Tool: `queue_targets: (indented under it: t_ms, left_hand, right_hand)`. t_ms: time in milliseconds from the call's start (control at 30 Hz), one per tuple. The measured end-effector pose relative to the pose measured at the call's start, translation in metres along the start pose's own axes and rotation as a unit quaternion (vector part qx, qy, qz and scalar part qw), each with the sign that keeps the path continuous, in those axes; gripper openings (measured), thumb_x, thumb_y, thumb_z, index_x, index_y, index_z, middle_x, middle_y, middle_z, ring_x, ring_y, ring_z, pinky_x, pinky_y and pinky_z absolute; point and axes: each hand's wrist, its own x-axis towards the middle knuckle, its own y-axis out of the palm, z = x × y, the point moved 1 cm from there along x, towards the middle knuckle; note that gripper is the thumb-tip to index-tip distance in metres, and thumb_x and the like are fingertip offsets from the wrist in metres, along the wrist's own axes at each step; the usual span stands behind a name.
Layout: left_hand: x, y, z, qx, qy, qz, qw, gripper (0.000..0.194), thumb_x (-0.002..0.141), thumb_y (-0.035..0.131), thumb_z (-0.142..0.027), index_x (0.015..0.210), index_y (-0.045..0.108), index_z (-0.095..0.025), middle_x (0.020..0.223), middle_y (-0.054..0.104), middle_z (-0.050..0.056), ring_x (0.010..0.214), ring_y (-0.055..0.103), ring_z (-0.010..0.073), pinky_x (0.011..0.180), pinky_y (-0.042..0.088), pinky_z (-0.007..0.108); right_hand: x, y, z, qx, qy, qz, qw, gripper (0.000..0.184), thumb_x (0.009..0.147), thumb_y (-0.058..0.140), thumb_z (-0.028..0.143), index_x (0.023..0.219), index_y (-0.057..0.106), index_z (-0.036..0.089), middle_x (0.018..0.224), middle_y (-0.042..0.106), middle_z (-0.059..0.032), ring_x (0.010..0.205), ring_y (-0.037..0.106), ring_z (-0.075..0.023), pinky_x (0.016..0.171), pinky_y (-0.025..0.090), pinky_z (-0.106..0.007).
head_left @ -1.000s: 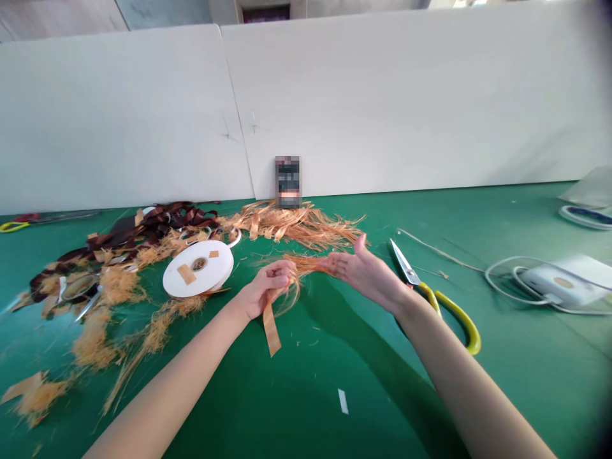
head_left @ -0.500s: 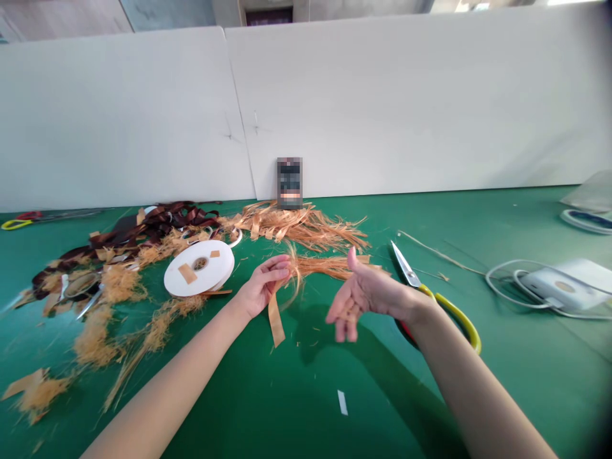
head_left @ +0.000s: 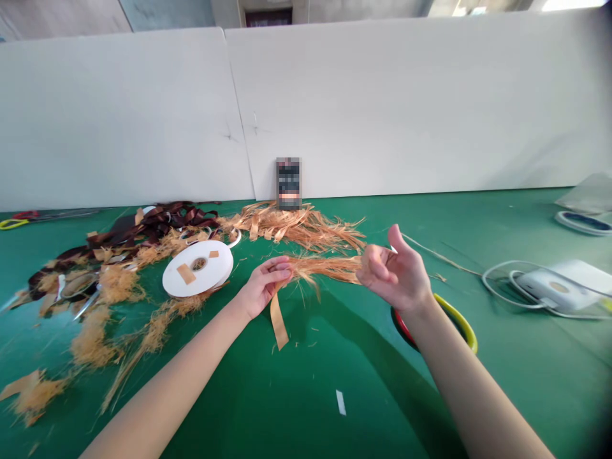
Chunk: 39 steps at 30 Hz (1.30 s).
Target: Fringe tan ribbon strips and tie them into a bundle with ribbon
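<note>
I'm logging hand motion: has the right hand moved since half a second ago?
Yes. Judged against the scissors, the right hand has shifted rightward and up in the view, now hiding their blades, which showed before.

Fibre bundle [head_left: 329, 268] bars the gap between hands [head_left: 265, 282]; forearms [head_left: 184, 375] leave room between.

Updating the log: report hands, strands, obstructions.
Left hand pinching strands, ribbon hanging below. Right hand half-curled at strands' other end, grip unclear. Scissors nearby, partly hidden behind right hand.
</note>
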Motion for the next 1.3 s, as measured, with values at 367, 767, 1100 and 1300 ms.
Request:
queue_targets:
  t_ms: [367, 767, 1100, 1300]
  left_hand:
    - [-0.005, 0.000, -0.009, -0.031, 0.001, -0.001, 1.000, 0.028, 0.063, 0.067, 0.004, 0.084, 0.069, -0.015, 0.069, 0.071, -0.003, 0.060, 0.067, 0.0057, 0.063, 0.054, 0.010]
    - [-0.003, -0.002, 0.000, 0.036, -0.011, 0.090, 0.995, 0.038, 0.053, 0.079, -0.001, 0.087, 0.070, -0.014, 0.067, 0.068, -0.004, 0.062, 0.067, 0.0081, 0.066, 0.055, 0.016]
    - [-0.017, 0.027, -0.029, 0.039, 0.040, 0.094, 0.994, 0.034, 0.054, 0.077, 0.002, 0.083, 0.069, -0.014, 0.068, 0.069, -0.003, 0.064, 0.067, 0.0088, 0.066, 0.055, 0.017]
    - [-0.021, 0.043, -0.040, 0.123, 0.072, 0.117, 0.983, 0.034, 0.054, 0.081, -0.003, 0.085, 0.071, -0.014, 0.072, 0.071, -0.001, 0.069, 0.067, 0.0107, 0.071, 0.055, 0.021]
  right_hand:
    - [0.003, 0.003, -0.022, -0.259, 0.227, -0.019, 0.939, 0.084, 0.089, 0.010, 0.067, 0.111, 0.065, 0.008, 0.119, 0.066, -0.0195, 0.112, 0.063, -0.0240, 0.109, 0.035, -0.042]
    - [-0.002, 0.010, 0.001, -0.023, -0.032, 0.007, 0.999, 0.089, 0.092, 0.000, 0.061, 0.090, 0.074, 0.010, 0.079, 0.075, -0.0104, 0.076, 0.070, -0.0131, 0.076, 0.054, -0.020]
    - [0.012, 0.021, -0.033, -0.247, 0.220, 0.010, 0.944, 0.091, 0.088, 0.006, 0.069, 0.112, 0.064, 0.004, 0.116, 0.066, -0.0203, 0.110, 0.063, -0.0250, 0.109, 0.034, -0.042]
    - [0.032, 0.048, -0.004, -0.194, 0.022, -0.067, 0.979, 0.086, 0.086, 0.005, 0.072, 0.134, 0.044, 0.013, 0.142, 0.047, -0.0127, 0.136, 0.038, -0.0204, 0.116, 0.022, -0.039]
